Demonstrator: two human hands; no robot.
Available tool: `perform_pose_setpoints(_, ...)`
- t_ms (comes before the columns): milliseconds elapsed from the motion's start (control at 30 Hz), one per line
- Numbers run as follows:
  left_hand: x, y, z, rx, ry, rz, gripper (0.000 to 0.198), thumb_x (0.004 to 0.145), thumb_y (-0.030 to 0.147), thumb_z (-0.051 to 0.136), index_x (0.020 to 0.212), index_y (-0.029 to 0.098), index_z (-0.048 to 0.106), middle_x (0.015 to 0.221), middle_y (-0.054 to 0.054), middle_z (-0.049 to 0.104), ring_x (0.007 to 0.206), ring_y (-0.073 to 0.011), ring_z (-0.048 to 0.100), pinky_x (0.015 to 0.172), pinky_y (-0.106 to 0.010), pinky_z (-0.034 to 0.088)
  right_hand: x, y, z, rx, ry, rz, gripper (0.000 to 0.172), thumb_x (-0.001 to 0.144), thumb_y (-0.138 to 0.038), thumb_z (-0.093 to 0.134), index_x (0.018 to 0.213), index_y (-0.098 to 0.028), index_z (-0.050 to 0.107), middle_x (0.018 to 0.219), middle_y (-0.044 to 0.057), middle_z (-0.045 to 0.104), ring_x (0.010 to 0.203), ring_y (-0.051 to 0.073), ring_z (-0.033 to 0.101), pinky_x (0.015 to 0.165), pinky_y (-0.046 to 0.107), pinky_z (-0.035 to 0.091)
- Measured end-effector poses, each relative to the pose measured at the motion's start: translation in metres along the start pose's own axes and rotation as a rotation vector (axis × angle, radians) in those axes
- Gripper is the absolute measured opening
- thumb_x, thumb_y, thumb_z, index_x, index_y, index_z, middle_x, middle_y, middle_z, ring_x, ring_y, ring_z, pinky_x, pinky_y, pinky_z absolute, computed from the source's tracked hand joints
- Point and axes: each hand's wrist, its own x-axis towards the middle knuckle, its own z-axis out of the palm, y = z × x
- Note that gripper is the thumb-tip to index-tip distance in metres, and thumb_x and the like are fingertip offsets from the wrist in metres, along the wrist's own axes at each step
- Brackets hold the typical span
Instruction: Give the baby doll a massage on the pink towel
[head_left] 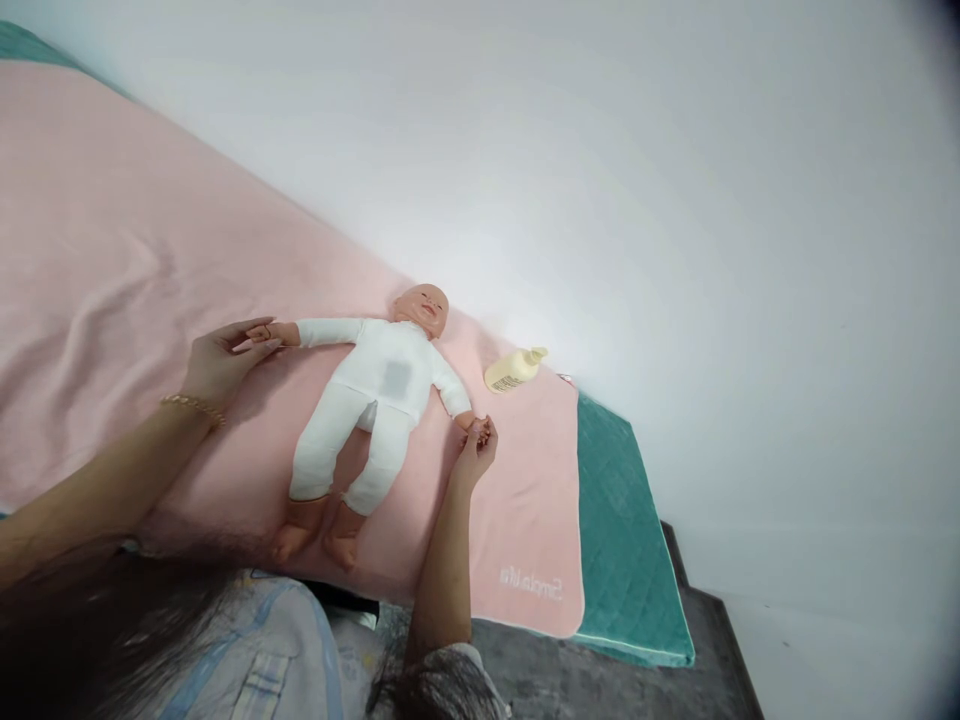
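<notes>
A baby doll (382, 370) in a white cloth body lies on its back on a pink blanket (517, 500), its arms spread to both sides and its bare feet toward me. At the left, my left hand (225, 358) pinches the doll's hand between thumb and fingers; a gold bracelet circles that wrist. On the other side, my right hand (477, 452) has its fingers closed round the doll's other hand. A grey square patch marks the doll's belly. Just beyond my right hand, a pale yellow pump bottle (514, 371) lies tilted on the blanket.
Under the blanket, a green quilted mat (626, 530) sticks out at the right. Dark grey furniture (637, 692) shows below its edge. A white wall (600, 180) rises along the far side. My hair and clothing cover the lower left.
</notes>
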Motion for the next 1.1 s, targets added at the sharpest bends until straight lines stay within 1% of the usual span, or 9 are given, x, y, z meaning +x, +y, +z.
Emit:
perform_pose_setpoints(133, -0.003, 0.003, 0.001, 0.077, 0.016, 0.046, 0.071, 0.067, 0.058, 0.077, 0.123, 0.016, 0.066, 0.129, -0.011, 0.067, 0.122, -0.03, 0.061, 0.096, -0.043, 0.054, 0.0, 0.001, 0.001, -0.007, 0.013, 0.008, 0.061, 0.084, -0.057, 0.063, 0.127, -0.015, 0.06, 0.112, 0.014, 0.068, 0.083, 0.018, 0.063, 0.067, 0.029, 0.053)
perform_pose_setpoints(267, -0.004, 0.003, 0.003, 0.126, 0.046, 0.093, 0.06, 0.069, 0.055, 0.075, 0.114, 0.015, 0.068, 0.128, -0.011, 0.067, 0.122, -0.0282, 0.061, 0.1, -0.042, 0.052, -0.001, -0.001, 0.002, -0.008, 0.048, 0.014, 0.056, 0.077, -0.055, 0.071, 0.116, -0.015, 0.062, 0.113, 0.013, 0.068, 0.095, 0.022, 0.064, 0.075, 0.032, 0.054)
perform_pose_setpoints(367, -0.003, 0.003, 0.004, 0.135, 0.05, 0.061, 0.057, 0.071, 0.056, 0.072, 0.113, 0.017, 0.069, 0.129, -0.01, 0.067, 0.121, -0.027, 0.062, 0.102, -0.042, 0.051, -0.001, -0.001, 0.002, 0.004, 0.065, 0.036, 0.054, 0.078, -0.057, 0.07, 0.11, -0.014, 0.061, 0.108, 0.013, 0.068, 0.09, 0.021, 0.064, 0.071, 0.031, 0.054)
perform_pose_setpoints(500, -0.005, 0.005, 0.006, 0.037, 0.033, -0.001, 0.065, 0.072, 0.06, 0.071, 0.119, 0.014, 0.068, 0.126, -0.013, 0.068, 0.113, -0.0285, 0.066, 0.097, -0.044, 0.055, -0.001, 0.0, 0.002, 0.026, 0.064, 0.047, 0.052, 0.081, -0.06, 0.063, 0.107, -0.014, 0.061, 0.111, 0.013, 0.067, 0.078, 0.016, 0.061, 0.061, 0.027, 0.05)
perform_pose_setpoints(567, -0.007, 0.008, 0.007, 0.002, 0.032, -0.014, 0.07, 0.072, 0.064, 0.072, 0.121, 0.013, 0.067, 0.125, -0.015, 0.068, 0.111, -0.0292, 0.067, 0.098, -0.045, 0.055, 0.0, 0.001, 0.002, 0.029, 0.07, 0.044, 0.052, 0.084, -0.06, 0.059, 0.107, -0.014, 0.061, 0.113, 0.014, 0.067, 0.075, 0.016, 0.06, 0.058, 0.027, 0.048)
perform_pose_setpoints(767, -0.005, 0.009, 0.009, -0.052, 0.075, -0.031, 0.081, 0.064, 0.076, 0.071, 0.123, 0.02, 0.069, 0.127, -0.013, 0.068, 0.11, -0.0336, 0.068, 0.104, -0.052, 0.054, 0.002, 0.003, 0.0, 0.04, 0.082, 0.024, 0.051, 0.086, -0.056, 0.057, 0.115, -0.014, 0.062, 0.12, 0.015, 0.066, 0.085, 0.018, 0.062, 0.069, 0.029, 0.051)
perform_pose_setpoints(867, -0.002, 0.006, 0.008, -0.041, 0.078, -0.006, 0.082, 0.063, 0.072, 0.074, 0.127, 0.02, 0.067, 0.131, -0.012, 0.065, 0.115, -0.0351, 0.065, 0.106, -0.052, 0.053, 0.002, 0.004, 0.0, 0.054, 0.069, 0.019, 0.053, 0.086, -0.057, 0.06, 0.117, -0.015, 0.062, 0.119, 0.014, 0.066, 0.089, 0.019, 0.063, 0.075, 0.031, 0.053)
perform_pose_setpoints(967, -0.002, 0.004, 0.006, -0.007, 0.065, 0.027, 0.077, 0.063, 0.065, 0.076, 0.125, 0.02, 0.068, 0.131, -0.011, 0.065, 0.12, -0.0344, 0.063, 0.107, -0.05, 0.053, 0.003, 0.006, 0.0, 0.063, 0.062, 0.02, 0.055, 0.081, -0.057, 0.066, 0.116, -0.015, 0.062, 0.115, 0.013, 0.067, 0.091, 0.02, 0.064, 0.079, 0.033, 0.054)
perform_pose_setpoints(1100, -0.004, 0.005, 0.007, 0.037, 0.082, 0.038, 0.063, 0.063, 0.058, 0.077, 0.115, 0.023, 0.072, 0.123, -0.007, 0.07, 0.118, -0.0321, 0.064, 0.107, -0.048, 0.053, 0.004, 0.01, 0.001, 0.06, 0.058, 0.028, 0.055, 0.075, -0.058, 0.073, 0.107, -0.015, 0.061, 0.106, 0.012, 0.067, 0.085, 0.019, 0.064, 0.072, 0.032, 0.054)
